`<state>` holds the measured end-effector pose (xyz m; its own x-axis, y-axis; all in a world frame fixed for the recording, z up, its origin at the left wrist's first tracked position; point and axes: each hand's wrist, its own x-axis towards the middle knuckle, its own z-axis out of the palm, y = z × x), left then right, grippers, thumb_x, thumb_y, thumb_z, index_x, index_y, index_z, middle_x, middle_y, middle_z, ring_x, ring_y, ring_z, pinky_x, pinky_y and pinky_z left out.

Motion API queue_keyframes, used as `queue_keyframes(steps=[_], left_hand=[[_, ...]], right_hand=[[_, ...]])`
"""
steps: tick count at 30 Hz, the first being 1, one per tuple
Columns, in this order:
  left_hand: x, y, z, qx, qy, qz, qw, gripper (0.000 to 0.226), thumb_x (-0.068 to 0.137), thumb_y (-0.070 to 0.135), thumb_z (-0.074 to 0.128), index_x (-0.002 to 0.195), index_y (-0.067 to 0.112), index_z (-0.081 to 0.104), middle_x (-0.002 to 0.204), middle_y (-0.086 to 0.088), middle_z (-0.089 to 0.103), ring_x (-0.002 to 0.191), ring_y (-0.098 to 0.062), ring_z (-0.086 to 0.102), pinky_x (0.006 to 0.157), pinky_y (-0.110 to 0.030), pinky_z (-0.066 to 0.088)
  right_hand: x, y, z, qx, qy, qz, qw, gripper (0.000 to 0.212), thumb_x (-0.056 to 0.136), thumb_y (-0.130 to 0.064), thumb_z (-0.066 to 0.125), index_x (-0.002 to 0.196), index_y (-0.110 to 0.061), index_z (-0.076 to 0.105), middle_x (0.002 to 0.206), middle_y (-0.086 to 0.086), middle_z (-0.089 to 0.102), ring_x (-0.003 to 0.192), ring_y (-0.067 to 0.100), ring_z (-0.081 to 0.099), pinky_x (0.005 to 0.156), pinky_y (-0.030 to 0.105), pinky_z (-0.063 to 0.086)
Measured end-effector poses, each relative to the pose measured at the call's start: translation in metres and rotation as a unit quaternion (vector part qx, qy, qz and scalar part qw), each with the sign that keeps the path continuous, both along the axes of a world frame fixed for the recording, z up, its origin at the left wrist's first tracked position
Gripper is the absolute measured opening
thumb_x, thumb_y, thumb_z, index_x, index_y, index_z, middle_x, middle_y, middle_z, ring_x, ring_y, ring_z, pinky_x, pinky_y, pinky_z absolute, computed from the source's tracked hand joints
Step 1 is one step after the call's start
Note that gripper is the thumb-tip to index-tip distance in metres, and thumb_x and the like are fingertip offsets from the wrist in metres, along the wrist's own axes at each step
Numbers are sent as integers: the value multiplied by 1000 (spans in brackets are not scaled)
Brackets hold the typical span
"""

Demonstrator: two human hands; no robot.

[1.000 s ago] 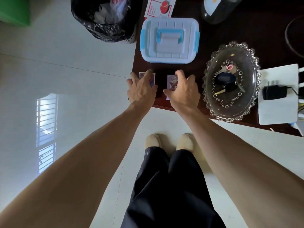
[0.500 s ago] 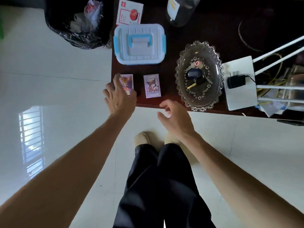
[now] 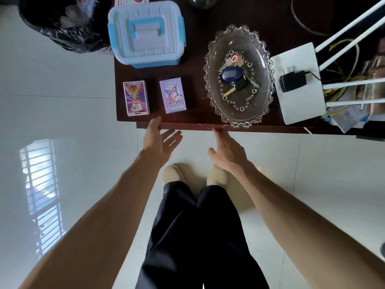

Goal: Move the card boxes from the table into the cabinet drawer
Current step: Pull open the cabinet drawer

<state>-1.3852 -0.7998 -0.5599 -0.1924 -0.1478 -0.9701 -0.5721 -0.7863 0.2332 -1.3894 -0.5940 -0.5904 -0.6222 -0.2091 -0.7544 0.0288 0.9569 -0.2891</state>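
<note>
now both card boxes (image 3: pixel 154 97) on table (image 3: pixel 195 119), hands (image 3: pixel 161 138) empty.

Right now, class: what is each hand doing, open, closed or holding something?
Left hand: open, empty, at the table edge.
Right hand: open, empty, fingertips at the table edge.
</note>
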Motion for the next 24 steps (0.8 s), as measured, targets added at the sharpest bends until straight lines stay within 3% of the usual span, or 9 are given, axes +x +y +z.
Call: queue_keyframes(steps=[4, 7, 12, 16, 20, 22, 24], left_hand=[[-6, 9, -6, 2, 42, 43, 998, 18, 93, 19, 50, 95, 4, 60, 104, -20, 67, 99, -36, 71, 91, -51, 56], [-9, 13, -10, -3, 39, 49, 998, 12, 88, 4, 48, 79, 2, 56, 92, -21, 63, 87, -35, 69, 90, -52, 57], [-14, 16, -19, -8, 36, 7, 999, 13, 93, -2, 42, 100, 0, 53, 97, -16, 61, 85, -25, 66, 77, -34, 63], [-14, 19, -16, -60, -7, 22, 998, 14, 90, -5, 46, 93, 1, 59, 99, -21, 66, 83, -29, 70, 85, -48, 60], [-8, 22, -11, -85, -51, 19, 995, 11, 95, 1, 51, 101, 2, 60, 99, -20, 69, 86, -30, 72, 83, -48, 61], [-3, 24, -10, -92, -71, 14, 993, 12, 97, 5, 51, 106, 4, 59, 99, -17, 70, 87, -30, 73, 82, -47, 61], [3, 25, -11, -100, -93, 7, 991, 17, 98, 9, 53, 113, 5, 59, 102, -16, 71, 88, -31, 74, 80, -46, 62]], right_hand=[[-19, -12, -26, 25, -47, 34, 998, 73, 98, -35, 49, 161, -16, 17, 168, 1, 20, 143, 28, 42, 108, 48, 41], [-17, -9, -36, 25, -52, 39, 998, 72, 95, -30, 53, 157, -14, 21, 166, -3, 18, 133, 31, 51, 99, 46, 45], [-11, -7, -36, 27, -42, 38, 998, 71, 95, -28, 55, 157, -16, 22, 167, -5, 16, 131, 29, 53, 98, 45, 46], [-5, -7, -30, 32, -52, 35, 997, 72, 95, -29, 54, 158, -16, 21, 168, -4, 16, 132, 30, 52, 98, 44, 46], [8, -7, -26, 22, -49, 30, 998, 68, 95, -27, 52, 155, -16, 24, 165, -4, 22, 125, 32, 56, 92, 44, 47], [13, -7, -24, 7, -60, 13, 998, 69, 94, -30, 53, 156, -18, 25, 163, -4, 25, 131, 30, 53, 97, 45, 46], [15, -4, -19, -34, -96, -80, 992, 70, 93, -38, 56, 156, -19, 31, 160, -3, 33, 140, 25, 45, 110, 42, 39]])
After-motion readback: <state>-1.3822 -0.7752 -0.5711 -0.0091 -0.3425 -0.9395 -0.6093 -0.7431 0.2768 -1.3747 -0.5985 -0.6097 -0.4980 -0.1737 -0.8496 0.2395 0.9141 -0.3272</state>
